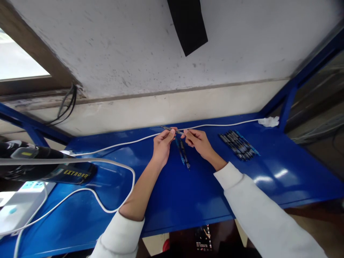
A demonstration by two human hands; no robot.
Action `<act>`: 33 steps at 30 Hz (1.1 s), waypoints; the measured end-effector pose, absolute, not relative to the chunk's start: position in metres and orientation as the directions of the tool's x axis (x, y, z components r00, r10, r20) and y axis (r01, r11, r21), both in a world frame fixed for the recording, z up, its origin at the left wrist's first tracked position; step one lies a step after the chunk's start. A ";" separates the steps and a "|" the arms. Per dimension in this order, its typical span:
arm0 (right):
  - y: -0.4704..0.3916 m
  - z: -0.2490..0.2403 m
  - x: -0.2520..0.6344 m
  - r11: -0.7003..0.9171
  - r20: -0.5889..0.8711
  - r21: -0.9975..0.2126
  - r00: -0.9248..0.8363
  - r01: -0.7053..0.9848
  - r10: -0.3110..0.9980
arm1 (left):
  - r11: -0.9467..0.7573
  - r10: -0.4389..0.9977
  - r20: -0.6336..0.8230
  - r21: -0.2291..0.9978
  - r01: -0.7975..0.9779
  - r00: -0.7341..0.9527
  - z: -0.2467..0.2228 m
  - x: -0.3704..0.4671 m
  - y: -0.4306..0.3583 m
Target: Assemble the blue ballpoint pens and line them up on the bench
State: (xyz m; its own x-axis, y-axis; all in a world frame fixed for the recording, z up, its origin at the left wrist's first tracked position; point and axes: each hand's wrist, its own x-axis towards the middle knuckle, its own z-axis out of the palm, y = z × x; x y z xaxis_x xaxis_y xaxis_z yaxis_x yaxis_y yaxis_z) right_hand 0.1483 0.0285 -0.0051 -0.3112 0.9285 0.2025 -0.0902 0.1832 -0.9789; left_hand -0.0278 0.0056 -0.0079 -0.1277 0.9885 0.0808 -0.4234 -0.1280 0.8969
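Note:
Both of my hands are raised close together above the middle of a blue shelf top. A slim greyish pen runs between them, its pointed tip sticking out to the left. My left hand pinches it between thumb and fingers near the tip. At its other end my right hand is closed, thumb against fingers; its fingertips partly hide that end. Just below the hands lie a blue pen and a black pen side by side. To the right is a row of several dark and blue pens.
A white cable runs along the back edge to a white crumpled bundle. At left are a black bottle-like object marked EXTRORD, a looping white cord and a white power strip. Below the front edge a lit phone screen shows.

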 end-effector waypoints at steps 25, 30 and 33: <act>0.026 -0.003 0.148 0.019 0.079 -0.989 -0.408 -0.150 0.910 | -0.162 0.979 0.102 0.912 -0.376 -0.175 -0.006 -0.028 0.005; 0.025 -0.003 0.145 -0.094 0.027 -0.965 -0.447 -0.247 0.894 | -0.151 0.982 0.093 0.910 -0.386 -0.165 -0.006 -0.027 0.004; 0.026 -0.004 0.144 0.074 0.150 -0.965 -0.301 -0.250 0.942 | -0.145 0.980 0.078 0.907 -0.395 -0.181 -0.006 -0.027 0.004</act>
State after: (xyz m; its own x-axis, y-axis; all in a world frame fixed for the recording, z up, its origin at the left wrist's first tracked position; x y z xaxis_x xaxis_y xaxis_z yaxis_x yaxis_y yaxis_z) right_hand 0.1441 0.0259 -0.0038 -0.3009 0.9418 0.1499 -0.2499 0.0739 -0.9655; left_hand -0.0272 0.0040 -0.0059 -0.1811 0.9803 0.0784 -0.3947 -0.1455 0.9072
